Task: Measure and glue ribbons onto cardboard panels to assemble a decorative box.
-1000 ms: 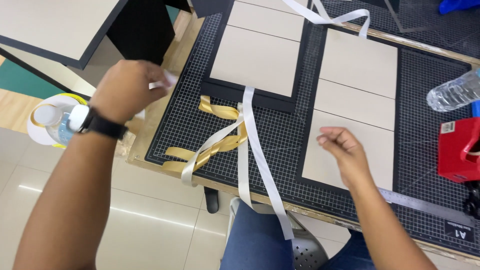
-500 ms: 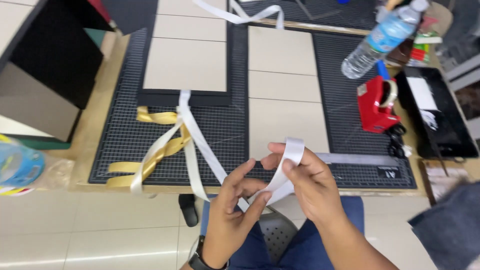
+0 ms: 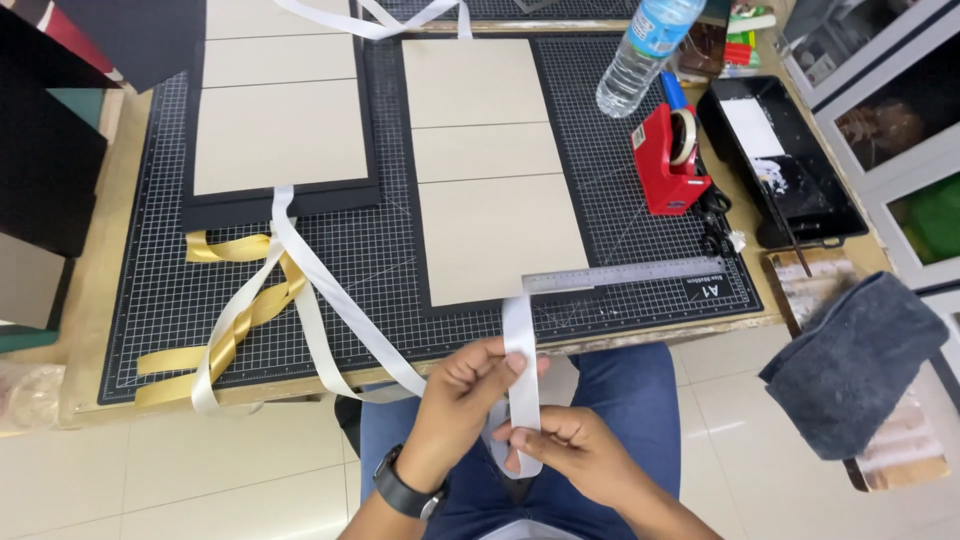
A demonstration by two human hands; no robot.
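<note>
Both my hands hold a white ribbon (image 3: 519, 340) in front of the table's near edge, above my lap. My left hand (image 3: 468, 392), with a black watch on its wrist, pinches the strip near its upper part. My right hand (image 3: 566, 452) grips its lower end. The ribbon runs upright between them and trails left across the black cutting mat (image 3: 400, 270). A gold ribbon (image 3: 232, 320) lies tangled with it on the mat's left side. Beige card panels (image 3: 495, 190) on black backing sit on the mat.
A steel ruler (image 3: 620, 275) lies along the mat's near right edge. A red tape dispenser (image 3: 668, 160), a plastic water bottle (image 3: 640, 50) and a black tray (image 3: 775, 160) stand at the right. A dark grey cloth (image 3: 855, 365) rests on a wooden board at lower right.
The view has swung right and down. My hands came together from the mat, took up the white ribbon, and now hold it stretched upright rather than looped.
</note>
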